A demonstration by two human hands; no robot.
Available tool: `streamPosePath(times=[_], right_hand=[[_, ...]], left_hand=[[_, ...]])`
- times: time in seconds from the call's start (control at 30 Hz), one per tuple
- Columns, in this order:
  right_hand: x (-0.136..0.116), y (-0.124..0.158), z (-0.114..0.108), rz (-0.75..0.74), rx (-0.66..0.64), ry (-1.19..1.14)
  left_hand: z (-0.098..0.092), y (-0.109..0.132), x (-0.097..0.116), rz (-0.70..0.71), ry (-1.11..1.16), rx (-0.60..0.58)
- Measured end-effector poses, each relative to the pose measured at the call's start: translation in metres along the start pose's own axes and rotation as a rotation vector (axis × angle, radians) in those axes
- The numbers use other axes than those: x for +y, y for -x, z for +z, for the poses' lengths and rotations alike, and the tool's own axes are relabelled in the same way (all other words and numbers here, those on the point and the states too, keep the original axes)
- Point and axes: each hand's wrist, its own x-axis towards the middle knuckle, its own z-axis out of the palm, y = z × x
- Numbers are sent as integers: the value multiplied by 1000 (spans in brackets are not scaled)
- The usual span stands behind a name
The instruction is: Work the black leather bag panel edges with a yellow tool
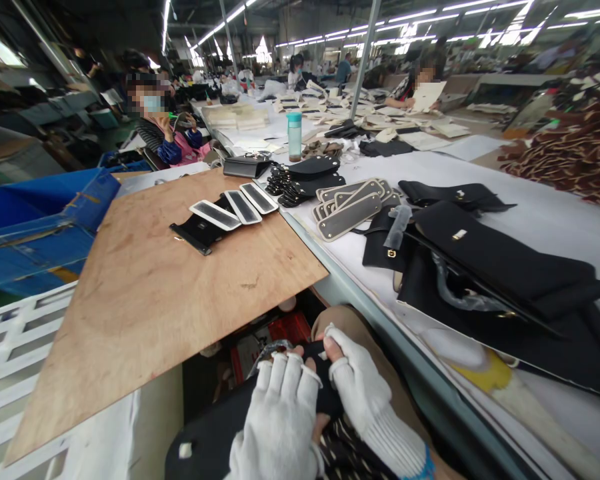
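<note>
A black leather-like piece lies across my lap, with a small white tab near its left end. My left hand, in a white glove with bare fingertips, grips it from above, fingers side by side over the far part. Close to its right, my right hand, gloved the same way, pinches the piece's edge between thumb and fingers. A small white bit shows by the right thumb. The fingers under the piece are hidden.
A plywood board holds grey panels with white borders and a black part. Black bag parts and grey-brown strips lie on the right table. A blue crate stands left. Co-workers sit farther back.
</note>
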Motion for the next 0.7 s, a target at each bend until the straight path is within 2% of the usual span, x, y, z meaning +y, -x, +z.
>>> streamPosePath(times=[0.13, 0.3, 0.37, 0.57, 0.7], right_hand=[[-2, -2, 2, 62, 21, 78], [0, -1, 6, 65, 68, 113], [0, 0, 6, 47, 75, 133], [1, -2, 0, -28, -2, 111], [10, -7, -6, -92, -67, -45]], left_hand=[[-7, -5, 1, -63, 34, -57], [-15, -9, -4, -138, 251, 7], [-19, -13, -6, -178, 326, -46], [-32, -27, -5, -144, 342, -342], [-31, -26, 0, -132, 282, -342]])
